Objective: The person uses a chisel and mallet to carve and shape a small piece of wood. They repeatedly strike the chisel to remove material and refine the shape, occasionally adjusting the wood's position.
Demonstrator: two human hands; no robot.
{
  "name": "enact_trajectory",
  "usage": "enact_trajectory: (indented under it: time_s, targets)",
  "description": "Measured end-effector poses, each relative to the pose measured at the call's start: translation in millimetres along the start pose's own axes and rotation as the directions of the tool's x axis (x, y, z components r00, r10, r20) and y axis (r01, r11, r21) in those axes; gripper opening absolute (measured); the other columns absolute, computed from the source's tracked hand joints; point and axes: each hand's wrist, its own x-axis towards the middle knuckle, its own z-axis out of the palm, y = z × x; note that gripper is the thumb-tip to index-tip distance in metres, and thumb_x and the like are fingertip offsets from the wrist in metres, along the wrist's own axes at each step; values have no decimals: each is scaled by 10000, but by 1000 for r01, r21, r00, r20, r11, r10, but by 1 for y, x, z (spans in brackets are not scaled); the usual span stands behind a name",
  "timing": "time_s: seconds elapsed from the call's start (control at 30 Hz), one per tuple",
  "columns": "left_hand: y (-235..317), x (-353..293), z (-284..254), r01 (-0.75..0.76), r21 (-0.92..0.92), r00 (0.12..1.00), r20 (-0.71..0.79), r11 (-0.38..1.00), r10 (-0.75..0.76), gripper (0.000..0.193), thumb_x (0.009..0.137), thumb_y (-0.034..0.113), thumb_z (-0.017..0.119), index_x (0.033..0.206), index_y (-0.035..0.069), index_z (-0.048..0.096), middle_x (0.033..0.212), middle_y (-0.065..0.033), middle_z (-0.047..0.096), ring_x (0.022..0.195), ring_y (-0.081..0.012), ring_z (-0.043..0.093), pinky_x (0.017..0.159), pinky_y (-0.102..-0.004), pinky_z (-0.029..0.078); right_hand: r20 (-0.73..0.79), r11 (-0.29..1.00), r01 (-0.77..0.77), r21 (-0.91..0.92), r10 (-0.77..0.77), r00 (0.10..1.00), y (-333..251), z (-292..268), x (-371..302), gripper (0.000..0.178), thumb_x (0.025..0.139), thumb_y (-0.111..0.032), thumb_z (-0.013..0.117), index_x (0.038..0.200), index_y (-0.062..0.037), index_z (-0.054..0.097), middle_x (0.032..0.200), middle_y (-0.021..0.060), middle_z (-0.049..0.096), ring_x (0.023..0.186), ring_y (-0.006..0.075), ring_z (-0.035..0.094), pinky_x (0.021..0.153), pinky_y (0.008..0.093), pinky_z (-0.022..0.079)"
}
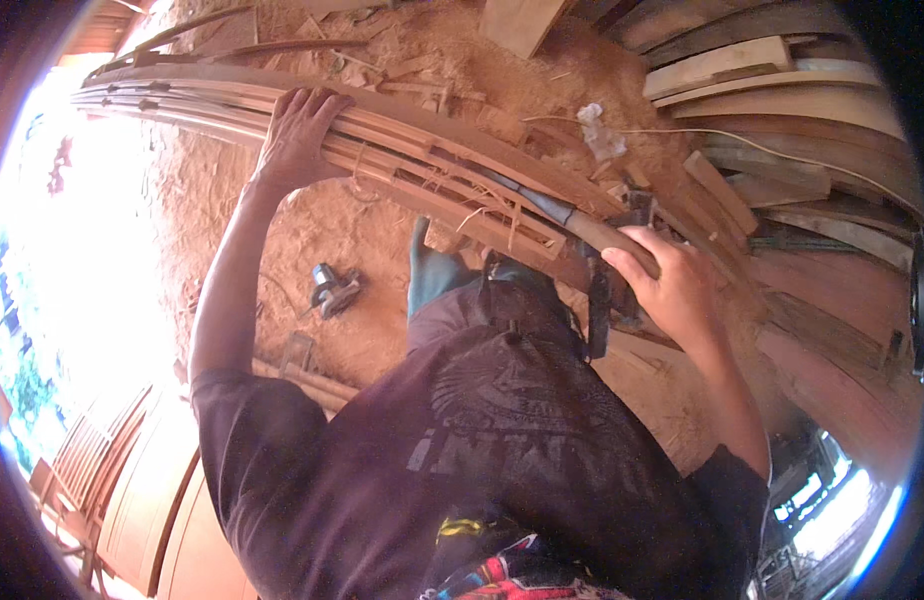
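Long grooved wooden strips [402,160] lie side by side in front of me, slanting from the far left toward the right. My left hand [300,140] grips them near the middle, fingers over the far side and thumb on the near side. In my right hand [677,285] is a chisel [590,229], closed around its wooden handle. Its dark metal blade points left along the wood, and the tip reaches a slot in the strips. Curled shavings [472,200] cling around that slot. A dark metal clamp or vise part [598,300] stands beside the strips' right end.
Sawdust and wood scraps cover the ground [372,345]. A blue-and-black power tool [334,290] lies on it, left of my legs. Stacked boards [812,170] fill the right side, with a thin cable [742,137] across them. Wooden panels [152,510] stand at lower left.
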Motion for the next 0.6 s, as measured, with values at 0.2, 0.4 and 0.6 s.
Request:
enact_trajectory:
  time_s: [0.2,0.4,0.6]
  targets:
    - [-3,6,-3,-16,-28,1000,-22,999,16,956,497,380,972,1329,125,576,1299,-105,604,1282,-351,529,1166,-497,347,295,964,-20,-264,101,950,-50,31,67,627,1006,-577,586,1174,14,713,1122,297,706,1056,462,684,889,540,529]
    - [-4,-5,6,-23,-69,995,-102,997,16,943,514,407,961,1327,130,574,1295,-105,620,1298,-340,531,1190,-498,337,186,989,60,-136,-34,982,-46,27,58,591,1017,-546,577,1055,27,714,1007,297,715,970,494,679,851,549,530]
    - [-5,1,4,-42,-133,997,-67,990,34,942,530,465,940,1332,130,576,1303,-109,619,1313,-322,533,1192,-482,332,208,984,-8,-180,46,977,-32,57,75,584,999,-542,608,1011,27,740,967,294,713,907,482,682,815,517,530]
